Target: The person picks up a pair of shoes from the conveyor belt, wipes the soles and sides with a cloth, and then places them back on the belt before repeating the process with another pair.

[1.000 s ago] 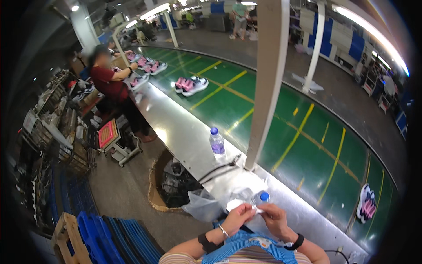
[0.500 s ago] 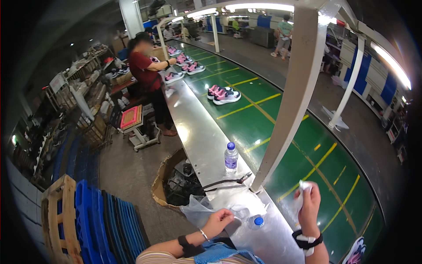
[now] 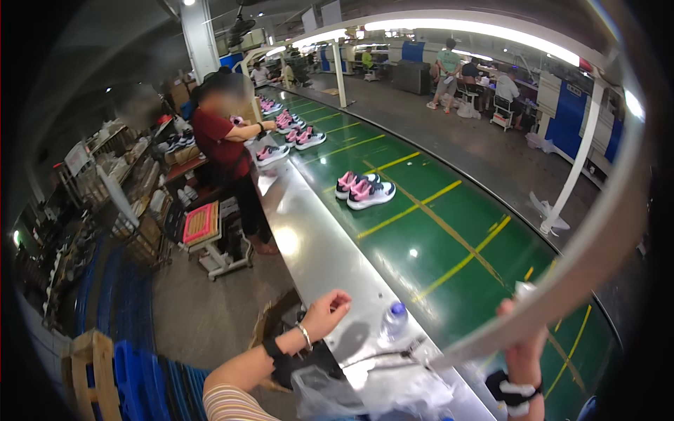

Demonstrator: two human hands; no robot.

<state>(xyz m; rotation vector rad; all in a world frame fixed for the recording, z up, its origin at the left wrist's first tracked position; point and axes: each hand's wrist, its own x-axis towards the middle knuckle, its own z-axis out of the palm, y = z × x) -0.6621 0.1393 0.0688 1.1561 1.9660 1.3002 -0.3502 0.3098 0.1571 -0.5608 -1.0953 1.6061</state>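
A worker's left hand (image 3: 326, 313), loosely curled around nothing visible, hovers over a metal bench (image 3: 316, 238), nearer than the right to a pair of sneakers (image 3: 371, 195) lying toes outward across the green belt (image 3: 421, 245) and to a blue-capped bottle (image 3: 394, 324) just beside. Partly behind a pale post (image 3: 583, 284), the right hand (image 3: 525, 359) pinches a white scrap (image 3: 524, 289) at its fingertips, the scrap's long axis unclear.

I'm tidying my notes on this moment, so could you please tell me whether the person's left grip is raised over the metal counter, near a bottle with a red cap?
Not quite: the cap is blue, as the head view shows. The left grip is raised over the metal counter, near that bottle.
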